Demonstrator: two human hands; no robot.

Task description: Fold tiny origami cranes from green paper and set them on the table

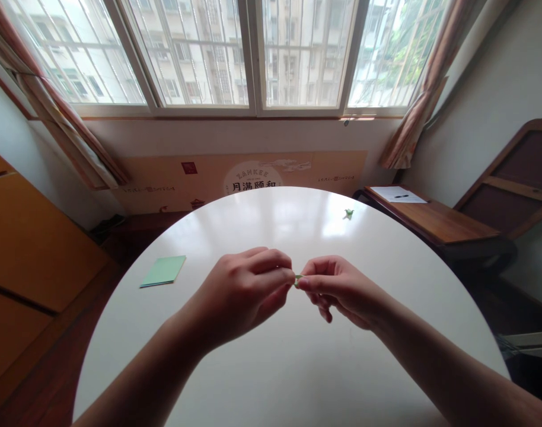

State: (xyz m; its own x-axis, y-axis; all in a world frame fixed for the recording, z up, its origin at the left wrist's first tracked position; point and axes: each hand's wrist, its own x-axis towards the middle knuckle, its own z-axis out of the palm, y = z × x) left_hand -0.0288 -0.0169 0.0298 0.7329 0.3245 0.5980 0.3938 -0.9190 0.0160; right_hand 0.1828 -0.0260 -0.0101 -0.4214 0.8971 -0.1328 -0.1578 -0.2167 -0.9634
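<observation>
Between my two hands, above the middle of the white table, is a small piece of folded green paper, mostly covered by fingers. My left hand is closed, its thumb and fingertips pinching the paper's left end. From the other side, my right hand pinches it with thumb and index finger, the other fingers curled below. A stack of square green paper lies on the table to the left. Farther back on the right sits a small folded green paper figure, too small to make out its exact shape.
The round white table fills the foreground. Beyond its right edge stands a wooden chair with a sheet of paper and a pen on it. A printed cardboard panel leans below the window. An orange cabinet is at left.
</observation>
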